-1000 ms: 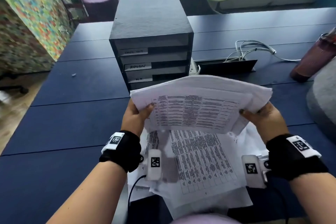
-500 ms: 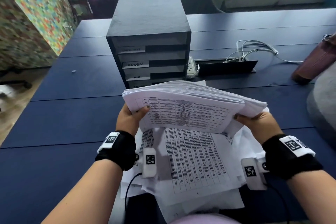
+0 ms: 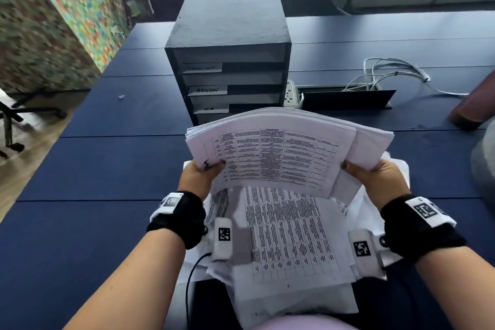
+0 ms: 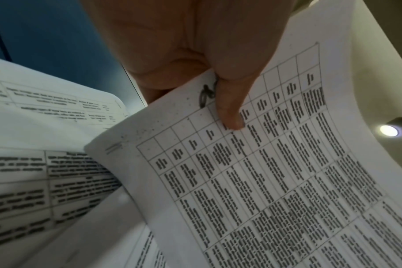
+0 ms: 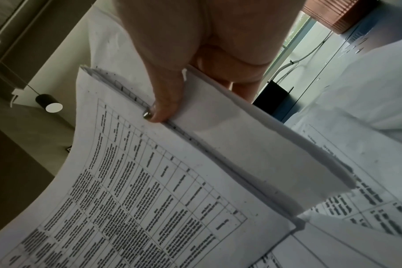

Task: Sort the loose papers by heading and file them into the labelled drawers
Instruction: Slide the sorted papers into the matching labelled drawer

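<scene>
Head view, centre of frame: stack of papers (image 3: 281, 153) held raised, both hands grasping it. Left hand (image 3: 197, 177) pinches its left edge, thumb on top; right hand (image 3: 380, 177) clamps the right edge. More loose sheets (image 3: 289, 238) lie on the tabletop (image 3: 107, 169) below. Drawer unit (image 3: 230, 61) upper centre, behind the stack.

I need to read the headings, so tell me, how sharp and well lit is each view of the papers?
Head view: stack evenly lit, its print too small to read, drawer labels soft. Left wrist: bright, print smeared around the thumb. Right wrist: dim and backlit by the window, sheet shadowed and unreadable.
</scene>
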`<move>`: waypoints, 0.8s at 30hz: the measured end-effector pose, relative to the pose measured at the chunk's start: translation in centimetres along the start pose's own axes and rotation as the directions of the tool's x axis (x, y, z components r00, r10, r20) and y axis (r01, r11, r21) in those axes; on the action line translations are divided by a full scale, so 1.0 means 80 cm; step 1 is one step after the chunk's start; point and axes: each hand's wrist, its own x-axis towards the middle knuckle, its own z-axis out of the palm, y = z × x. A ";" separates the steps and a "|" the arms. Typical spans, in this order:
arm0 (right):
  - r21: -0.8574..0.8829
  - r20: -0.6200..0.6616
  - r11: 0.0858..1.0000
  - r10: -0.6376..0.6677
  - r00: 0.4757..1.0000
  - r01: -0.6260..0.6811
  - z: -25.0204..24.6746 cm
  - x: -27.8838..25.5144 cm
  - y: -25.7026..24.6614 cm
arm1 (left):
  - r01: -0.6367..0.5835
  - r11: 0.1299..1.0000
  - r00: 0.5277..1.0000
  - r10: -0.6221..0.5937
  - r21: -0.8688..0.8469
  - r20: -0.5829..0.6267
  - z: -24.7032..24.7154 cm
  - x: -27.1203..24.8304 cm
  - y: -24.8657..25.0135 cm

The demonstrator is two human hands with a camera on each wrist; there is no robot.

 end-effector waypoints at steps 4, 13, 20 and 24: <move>-0.015 0.033 0.999 -0.030 0.999 0.031 -0.001 -0.002 -0.007 | 0.011 0.998 1.000 -0.010 0.055 -0.028 0.004 0.000 -0.004; 0.004 0.035 0.995 -0.102 0.994 0.102 -0.018 0.014 -0.045 | -0.136 0.971 0.986 0.152 0.195 -0.067 -0.001 -0.002 0.020; -0.153 0.029 0.942 -0.297 0.954 0.298 -0.014 0.022 -0.103 | -0.246 0.926 0.967 0.216 0.286 0.132 -0.024 0.026 0.075; -0.637 0.220 0.709 -0.207 0.953 0.301 -0.002 0.021 -0.137 | -0.343 0.878 0.927 0.258 0.333 0.273 -0.033 0.037 0.108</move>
